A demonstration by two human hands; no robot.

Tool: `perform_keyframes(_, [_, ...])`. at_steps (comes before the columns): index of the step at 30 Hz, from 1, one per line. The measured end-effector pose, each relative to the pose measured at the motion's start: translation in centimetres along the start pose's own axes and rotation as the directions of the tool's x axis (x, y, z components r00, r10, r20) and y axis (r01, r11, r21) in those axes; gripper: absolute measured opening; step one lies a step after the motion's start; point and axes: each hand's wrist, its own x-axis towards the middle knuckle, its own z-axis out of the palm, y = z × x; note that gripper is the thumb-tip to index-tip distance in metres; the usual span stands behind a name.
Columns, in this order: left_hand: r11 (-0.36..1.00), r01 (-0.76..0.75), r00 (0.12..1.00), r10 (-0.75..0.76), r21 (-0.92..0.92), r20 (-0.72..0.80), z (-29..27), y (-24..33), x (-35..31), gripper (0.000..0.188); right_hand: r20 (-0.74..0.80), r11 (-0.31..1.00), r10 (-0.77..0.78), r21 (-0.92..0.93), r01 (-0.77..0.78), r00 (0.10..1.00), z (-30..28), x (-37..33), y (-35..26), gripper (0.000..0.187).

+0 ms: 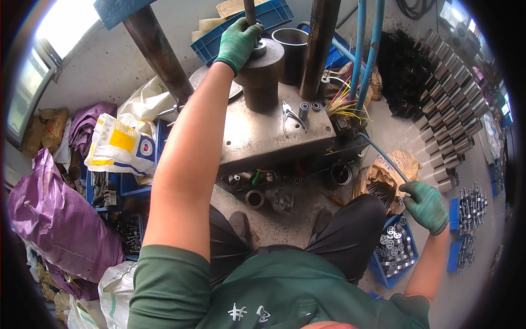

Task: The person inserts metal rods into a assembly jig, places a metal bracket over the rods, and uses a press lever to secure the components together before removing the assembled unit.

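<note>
Looking down past a green shirt (274, 285) and dark trousers (359, 219) onto a heavy metal table (252, 137). Wearing green gloves on both hands. Reaching over the far part of the table with the left hand (241, 43), with fingers curled in at the foot of an upright metal rod (250, 11), right above a small ring (259, 50) on top of a thick, wide-topped cylinder (262, 90) standing on the table. Cannot tell whether pinching the rod, the ring or neither with that hand. Gripping the lower end of a thin lever (386, 156) with the right hand (426, 207), closed around it, in front and to the right of the table. Also showing, on the right half of the table, a pair of pliers (287, 111) lying with handles apart, just beside two small bearings (304, 111), and farther back a dark open tube (293, 66). To the right of the table, passing a brown paper bag (408, 160) of metal parts, a blue bin (385, 282) of silver rings nearer the body, and, farther out, rows of shiny metal tubes (449, 112). To the left of the table, coming upon a white-and-yellow sack (120, 145) and a large purple sack (60, 219). Behind the table, making out a blue crate (274, 13).
</note>
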Motion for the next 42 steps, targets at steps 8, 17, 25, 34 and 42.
perform_keyframes(8, [0.998,-0.014,1.0,0.013,0.058,0.015,-0.1,-0.4,0.2,0.029,0.095,0.996,-0.067,-0.044,0.072,0.993,0.3,-0.4,0.7,0.027])
perform_keyframes(17, [0.998,-0.024,1.0,0.023,0.061,0.012,-0.1,-0.8,0.5,0.029,0.208,0.979,-0.132,-0.126,0.161,0.969,0.1,-0.1,1.2,0.026])
perform_keyframes(25, [0.999,-0.023,1.0,0.022,0.032,0.016,-0.2,-1.2,0.6,0.029,0.151,0.999,-0.042,-0.014,0.045,0.988,-0.2,0.1,0.3,0.028])
perform_keyframes(34, [0.996,-0.017,1.0,0.018,-0.093,0.003,-0.1,-1.0,0.4,0.032,-0.227,0.996,-0.01,0.084,0.03,0.974,-1.3,1.6,0.5,0.023])
perform_keyframes(42, [0.999,-0.02,1.0,0.02,-0.034,-0.024,0.0,-0.6,0.2,0.034,-0.823,0.964,-0.251,-0.167,0.206,0.509,-8.5,15.0,0.5,0.026])
